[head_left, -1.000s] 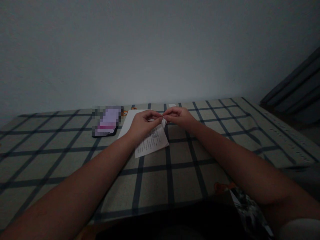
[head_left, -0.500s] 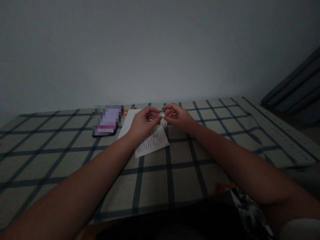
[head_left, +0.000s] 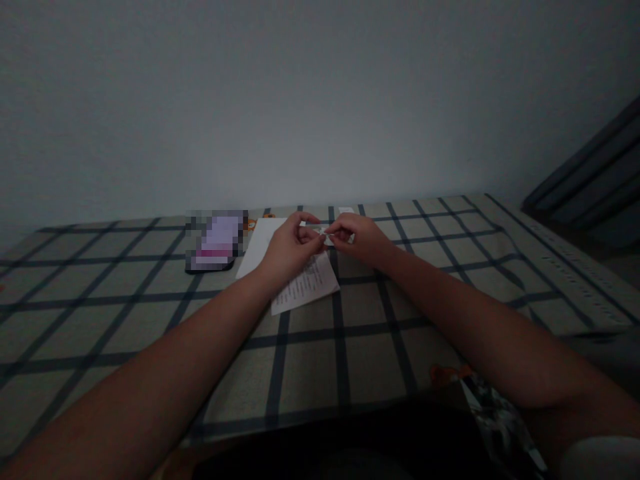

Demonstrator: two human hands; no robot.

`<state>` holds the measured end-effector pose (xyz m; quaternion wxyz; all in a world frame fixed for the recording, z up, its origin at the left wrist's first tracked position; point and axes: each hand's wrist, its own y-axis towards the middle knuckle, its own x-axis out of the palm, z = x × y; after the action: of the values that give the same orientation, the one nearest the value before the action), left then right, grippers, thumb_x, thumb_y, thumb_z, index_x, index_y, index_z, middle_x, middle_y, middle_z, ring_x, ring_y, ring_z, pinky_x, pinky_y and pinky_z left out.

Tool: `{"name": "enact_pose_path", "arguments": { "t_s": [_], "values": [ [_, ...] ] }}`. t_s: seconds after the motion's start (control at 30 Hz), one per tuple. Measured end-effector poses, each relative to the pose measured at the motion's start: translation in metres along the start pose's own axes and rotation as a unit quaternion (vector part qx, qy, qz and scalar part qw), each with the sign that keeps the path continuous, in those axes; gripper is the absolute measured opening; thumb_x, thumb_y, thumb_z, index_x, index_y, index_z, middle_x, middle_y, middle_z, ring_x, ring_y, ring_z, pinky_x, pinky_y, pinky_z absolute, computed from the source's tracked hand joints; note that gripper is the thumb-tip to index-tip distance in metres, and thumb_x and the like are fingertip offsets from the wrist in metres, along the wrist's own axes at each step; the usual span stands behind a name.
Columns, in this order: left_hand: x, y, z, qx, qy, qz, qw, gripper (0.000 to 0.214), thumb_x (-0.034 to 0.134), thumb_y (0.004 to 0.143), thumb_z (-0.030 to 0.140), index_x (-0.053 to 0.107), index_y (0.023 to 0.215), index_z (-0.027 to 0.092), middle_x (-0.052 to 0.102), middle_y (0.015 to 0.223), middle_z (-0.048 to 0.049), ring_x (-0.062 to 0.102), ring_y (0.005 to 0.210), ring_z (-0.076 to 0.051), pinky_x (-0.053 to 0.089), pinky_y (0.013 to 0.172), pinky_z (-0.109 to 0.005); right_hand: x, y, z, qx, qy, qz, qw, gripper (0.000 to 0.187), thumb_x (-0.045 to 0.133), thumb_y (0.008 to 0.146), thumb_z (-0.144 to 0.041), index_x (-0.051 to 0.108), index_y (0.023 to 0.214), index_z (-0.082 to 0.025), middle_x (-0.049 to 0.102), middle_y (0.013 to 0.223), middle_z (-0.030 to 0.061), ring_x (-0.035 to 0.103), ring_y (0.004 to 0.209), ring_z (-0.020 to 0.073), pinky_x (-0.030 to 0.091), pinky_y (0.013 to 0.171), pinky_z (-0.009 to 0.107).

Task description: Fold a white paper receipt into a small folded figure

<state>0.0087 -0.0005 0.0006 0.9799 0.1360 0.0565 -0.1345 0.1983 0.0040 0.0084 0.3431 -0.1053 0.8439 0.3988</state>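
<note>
Above the checked cloth, my left hand (head_left: 294,241) and my right hand (head_left: 359,237) meet fingertip to fingertip. Between their pinched fingers is a small white piece (head_left: 324,231), thin like paper; its exact kind is too small to make out. A printed paper sheet (head_left: 313,287) lies under and in front of my left hand, its far part covered by the fingers. Behind that hand a blank white sheet (head_left: 256,248) extends to the left. Another small white scrap (head_left: 346,210) shows just beyond my right hand.
A phone (head_left: 220,241) with a lit screen, partly pixelated, lies left of the sheets. The blue-checked cloth (head_left: 310,367) spreads up to a plain grey wall (head_left: 320,107). Dark folded fabric (head_left: 595,173) hangs at the right.
My right hand has turned and lowered slightly, its fingers closing onto the small white piece. A white scrap now shows behind it. My left hand has barely moved.
</note>
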Motion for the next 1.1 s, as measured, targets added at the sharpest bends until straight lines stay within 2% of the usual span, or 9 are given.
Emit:
{"name": "enact_pose_path", "arguments": {
  "t_s": [0.17, 0.3, 0.47, 0.57, 0.67, 0.73, 0.87, 0.97, 1.1],
  "values": [
    [0.006, 0.002, 0.001, -0.041, -0.135, 0.04, 0.989, 0.035, 0.071, 0.072, 0.019, 0.051, 0.101, 0.02, 0.069, 0.07, 0.0005, 0.069, 0.065, -0.015, 0.055, 0.067, -0.029, -0.002, 0.001, 0.005, -0.057, -0.022, -0.001, 0.998, 0.014, 0.06, 0.086, -0.025, 0.07, 0.088, -0.016, 0.06, 0.079, 0.0032, 0.051, 0.075, 0.014, 0.039, 0.071, 0.028],
    [0.004, 0.003, 0.003, -0.036, -0.166, 0.053, 0.984, 0.034, 0.072, 0.072, 0.018, 0.052, 0.1, 0.019, 0.07, 0.072, 0.0001, 0.07, 0.068, -0.015, 0.057, 0.073, -0.031, -0.002, 0.0, 0.006, -0.072, -0.007, 0.004, 0.997, 0.018, 0.06, 0.088, -0.029, 0.072, 0.094, -0.018, 0.06, 0.086, 0.0042, 0.053, 0.08, 0.0146, 0.041, 0.074, 0.03],
    [0.002, 0.003, 0.004, -0.004, -0.159, 0.017, 0.987, 0.041, 0.076, 0.072, 0.022, 0.053, 0.105, 0.02, 0.071, 0.081, 0.0002, 0.069, 0.071, -0.013, 0.056, 0.075, -0.029, -0.003, 0.001, 0.004, -0.014, 0.054, 0.054, 0.997, 0.018, 0.057, 0.088, -0.029, 0.071, 0.092, -0.018, 0.057, 0.083, 0.0031, 0.053, 0.077, 0.0136, 0.043, 0.068, 0.028],
    [0.0, 0.003, 0.005, 0.022, -0.147, 0.023, 0.989, 0.037, 0.075, 0.073, 0.02, 0.054, 0.103, 0.019, 0.069, 0.078, 0.0018, 0.068, 0.07, -0.011, 0.055, 0.075, -0.027, -0.001, 0.001, 0.007, 0.048, 0.092, 0.09, 0.99, 0.023, 0.061, 0.084, -0.03, 0.067, 0.103, -0.017, 0.058, 0.089, 0.0038, 0.053, 0.078, 0.0135, 0.045, 0.067, 0.027],
    [-0.002, 0.005, 0.006, 0.05, -0.124, 0.029, 0.991, 0.031, 0.074, 0.074, 0.02, 0.055, 0.099, 0.019, 0.066, 0.075, 0.0029, 0.068, 0.069, -0.011, 0.055, 0.074, -0.026, 0.004, 0.001, 0.012, 0.102, 0.179, 0.064, 0.977, 0.04, 0.065, 0.082, -0.032, 0.058, 0.117, -0.016, 0.059, 0.087, 0.0025, 0.055, 0.075, 0.013, 0.048, 0.067, 0.027],
    [-0.003, 0.006, 0.006, 0.058, -0.109, 0.028, 0.992, 0.031, 0.073, 0.074, 0.02, 0.055, 0.098, 0.019, 0.064, 0.074, 0.0039, 0.067, 0.068, -0.011, 0.055, 0.073, -0.027, 0.008, 0.001, 0.016, 0.125, 0.243, 0.039, 0.961, 0.042, 0.064, 0.082, -0.034, 0.055, 0.119, -0.015, 0.059, 0.083, 0.0014, 0.055, 0.072, 0.0124, 0.049, 0.065, 0.027],
    [-0.002, 0.005, 0.006, 0.032, -0.091, 0.034, 0.995, 0.038, 0.074, 0.072, 0.02, 0.056, 0.106, 0.02, 0.062, 0.071, 0.0051, 0.066, 0.067, -0.012, 0.055, 0.074, -0.029, 0.01, 0.001, 0.017, 0.132, 0.307, 0.03, 0.942, 0.041, 0.063, 0.082, -0.031, 0.051, 0.119, -0.017, 0.058, 0.081, -0.0001, 0.056, 0.069, 0.011, 0.048, 0.062, 0.025],
    [-0.002, 0.003, 0.007, -0.009, -0.055, 0.016, 0.998, 0.046, 0.074, 0.071, 0.02, 0.06, 0.115, 0.019, 0.06, 0.068, 0.0046, 0.066, 0.066, -0.013, 0.053, 0.07, -0.028, 0.007, 0.001, 0.014, 0.113, 0.293, 0.031, 0.949, 0.044, 0.062, 0.082, -0.026, 0.047, 0.123, -0.019, 0.056, 0.08, -0.0018, 0.055, 0.067, 0.0099, 0.046, 0.059, 0.023],
    [-0.001, 0.0, 0.01, -0.053, -0.018, 0.004, 0.998, 0.036, 0.073, 0.073, 0.027, 0.068, 0.108, 0.017, 0.068, 0.078, -0.0035, 0.066, 0.07, -0.015, 0.051, 0.067, -0.028, 0.001, 0.001, 0.01, 0.094, 0.254, 0.017, 0.963, 0.045, 0.062, 0.083, -0.025, 0.046, 0.125, -0.019, 0.055, 0.078, -0.0026, 0.051, 0.063, 0.0088, 0.04, 0.054, 0.021]
  ]
}}
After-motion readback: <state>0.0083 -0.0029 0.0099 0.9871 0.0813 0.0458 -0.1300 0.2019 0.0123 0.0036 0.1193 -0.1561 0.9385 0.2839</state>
